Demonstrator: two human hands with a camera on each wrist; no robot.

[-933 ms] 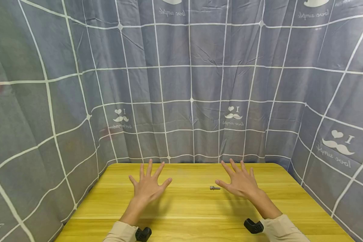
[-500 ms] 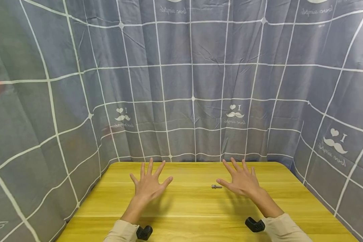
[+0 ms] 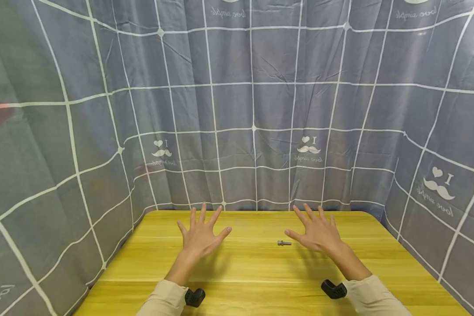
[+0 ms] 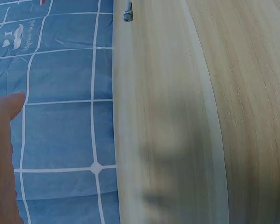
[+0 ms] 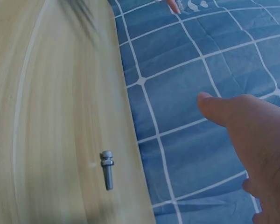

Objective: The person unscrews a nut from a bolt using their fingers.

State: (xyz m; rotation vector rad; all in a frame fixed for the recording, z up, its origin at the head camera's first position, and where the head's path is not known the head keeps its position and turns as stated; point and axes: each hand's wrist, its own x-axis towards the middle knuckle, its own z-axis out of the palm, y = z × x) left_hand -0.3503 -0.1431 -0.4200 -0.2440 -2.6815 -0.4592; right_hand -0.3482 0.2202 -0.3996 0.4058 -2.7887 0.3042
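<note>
A small metal bolt (image 3: 284,243) lies on its side on the wooden table (image 3: 253,267), just left of my right thumb. In the right wrist view, the bolt (image 5: 108,170) shows a round head, a ring close below it and a plain-looking shank. My right hand (image 3: 320,232) hovers over the table with fingers spread and touches nothing. Over on the left, my left hand (image 3: 200,237) is likewise held above the surface, fingers spread, holding nothing. Only part of each hand shows in its own wrist view. The bolt (image 4: 128,15) appears at the top edge of the left wrist view.
Grey curtain (image 3: 233,105) with white grid lines surrounds the table's back and sides. Black devices sit at the left wrist (image 3: 195,297) and the right wrist (image 3: 333,289), beside light sleeves. Both hands cast soft shadows on the tabletop.
My left hand has shifted slightly right and away from me. The right hand has barely moved, and the head view has shifted a little. The bolt stays lying on the table.
</note>
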